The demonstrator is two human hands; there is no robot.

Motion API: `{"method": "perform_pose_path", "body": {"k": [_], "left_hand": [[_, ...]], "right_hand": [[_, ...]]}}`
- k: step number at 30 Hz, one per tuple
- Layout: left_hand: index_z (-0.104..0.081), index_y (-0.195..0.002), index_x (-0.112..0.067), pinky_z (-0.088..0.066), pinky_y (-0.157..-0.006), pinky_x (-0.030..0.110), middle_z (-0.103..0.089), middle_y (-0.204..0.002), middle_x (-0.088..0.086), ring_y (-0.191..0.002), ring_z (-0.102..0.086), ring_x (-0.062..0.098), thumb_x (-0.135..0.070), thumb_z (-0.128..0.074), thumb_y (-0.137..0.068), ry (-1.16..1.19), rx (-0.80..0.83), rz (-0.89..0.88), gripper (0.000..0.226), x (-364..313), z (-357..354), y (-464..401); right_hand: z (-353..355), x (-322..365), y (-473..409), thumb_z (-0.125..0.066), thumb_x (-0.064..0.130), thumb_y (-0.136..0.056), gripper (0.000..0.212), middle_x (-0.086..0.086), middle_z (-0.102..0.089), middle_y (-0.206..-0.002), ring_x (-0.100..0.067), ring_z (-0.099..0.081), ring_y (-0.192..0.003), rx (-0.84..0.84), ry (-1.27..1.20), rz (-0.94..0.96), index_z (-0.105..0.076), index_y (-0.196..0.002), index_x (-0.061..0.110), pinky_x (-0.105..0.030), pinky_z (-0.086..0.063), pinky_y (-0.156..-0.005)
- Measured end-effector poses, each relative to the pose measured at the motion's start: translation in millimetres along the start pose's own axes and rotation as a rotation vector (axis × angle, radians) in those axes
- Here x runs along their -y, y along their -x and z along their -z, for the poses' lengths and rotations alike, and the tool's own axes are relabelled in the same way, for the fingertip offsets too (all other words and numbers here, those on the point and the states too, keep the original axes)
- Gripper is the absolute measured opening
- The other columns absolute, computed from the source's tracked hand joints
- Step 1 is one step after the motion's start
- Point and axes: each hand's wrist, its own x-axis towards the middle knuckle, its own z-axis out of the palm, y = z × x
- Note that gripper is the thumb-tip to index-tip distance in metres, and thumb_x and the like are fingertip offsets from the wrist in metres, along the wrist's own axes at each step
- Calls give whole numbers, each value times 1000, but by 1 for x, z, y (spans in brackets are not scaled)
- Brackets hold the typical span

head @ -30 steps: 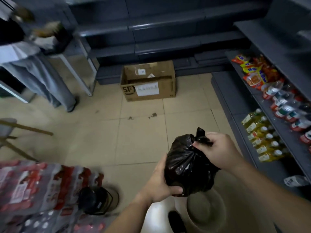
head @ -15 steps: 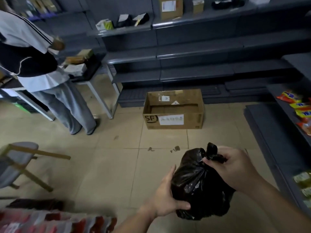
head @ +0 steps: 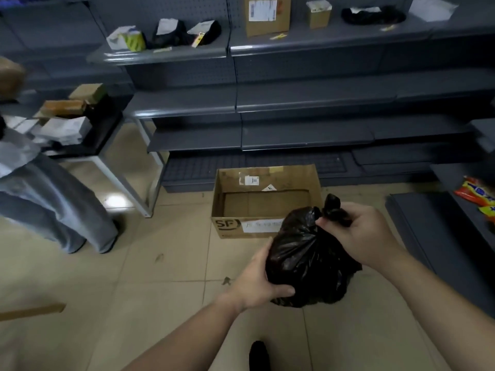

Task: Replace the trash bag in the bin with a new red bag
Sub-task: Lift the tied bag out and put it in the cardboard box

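Note:
A full black trash bag (head: 308, 258), tied at its neck, hangs in the air in front of me. My right hand (head: 359, 236) grips the knotted neck at the bag's top right. My left hand (head: 257, 279) cups the bag's lower left side. Just beyond the bag, an open cardboard box (head: 233, 207) with an SF mark stands on the tiled floor, its inside bare. The bin and any red bag are out of view.
Grey shop shelves (head: 294, 103) line the back wall, with parcels on the top one. A person in grey trousers (head: 59, 207) stands at the left beside a small white-legged table (head: 112, 167). Snack packets (head: 479, 196) lie on a right-hand shelf. My shoe (head: 258, 354) shows below.
The view has lifted and moved toward the box; the bin and bottle packs dropped out of sight. Both hands keep the same hold on the black bag, now close above the box's front edge.

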Motion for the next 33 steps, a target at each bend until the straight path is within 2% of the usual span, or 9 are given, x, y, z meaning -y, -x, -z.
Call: {"method": "perform_pose_path", "body": {"k": [3,7,12,15,18,22,25,28,33], "left_hand": [[-24,-130,-79,-42,-106,20,-49,-136,-36,-128,-45,-13,-39,-93,-59,-43,17,24,106,-15,44,-66],[-11,-158,-42,-35,-118,42,-34,-157,-8,-145,-34,12,-46,-92,-56,-48,-30,128,130,-21,90,-150],[-5,-160,-32,-31,-119,47,-30,-161,-2,-147,-30,18,-41,-94,-60,-27,-41,171,134,-9,137,-259],[-1,-160,-32,-35,-117,42,-35,-156,-5,-143,-35,16,-38,-93,-64,38,-66,202,133,9,159,-325],[-19,-153,-44,-46,-108,39,-44,-150,-4,-134,-49,14,-30,-91,-64,107,-89,240,115,37,177,-391],[-38,-107,-85,-54,-80,12,-62,-111,-42,-107,-59,-17,-16,-89,-71,111,-57,208,93,99,195,-480],[-38,-123,-69,-52,-75,6,-64,-109,-35,-101,-56,-24,-16,-89,-72,93,-64,255,90,160,200,-539],[-34,-124,-64,-48,-71,0,-56,-117,-22,-101,-54,-24,-16,-88,-72,60,-94,277,88,229,201,-597],[-31,-147,-43,-47,-107,45,-52,-138,-7,-130,-48,16,-43,-81,-66,-18,-86,304,95,333,189,-677]], "right_hand": [[-12,-6,-71,-78,21,-82,18,-4,-71,-70,-18,-67,-69,-13,19,0,-71,-66,15,-43,-54,-67],[-26,-25,-163,-78,25,-82,19,-3,-72,-70,-18,-68,-70,-26,25,-13,-72,-70,12,-42,-54,-66],[-52,-67,-275,-76,27,-83,16,6,-70,-72,-7,-66,-68,15,-11,-38,-71,-69,20,-27,-51,-60],[-74,-108,-339,-74,37,-82,15,10,-72,-75,-2,-67,-72,43,11,-66,-71,-73,25,-25,-53,-63],[-100,-153,-394,-69,44,-83,24,4,-71,-74,-12,-68,-73,92,32,-121,-71,-74,22,-42,-56,-66],[-144,-223,-447,-73,26,-86,32,7,-57,-60,-6,-58,-60,102,66,-143,-58,-58,23,-30,-42,-55],[-184,-283,-475,-75,15,-86,40,10,-50,-56,4,-55,-61,120,113,-166,-52,-55,28,-11,-35,-54],[-228,-354,-498,-76,10,-85,20,-4,-65,-66,9,-58,-72,143,157,-193,-68,-66,4,-4,-38,-56],[-299,-478,-535,-72,-1,-83,15,-2,-68,-75,-14,-63,-73,147,177,-276,-70,-70,6,-8,-41,-58]]}}
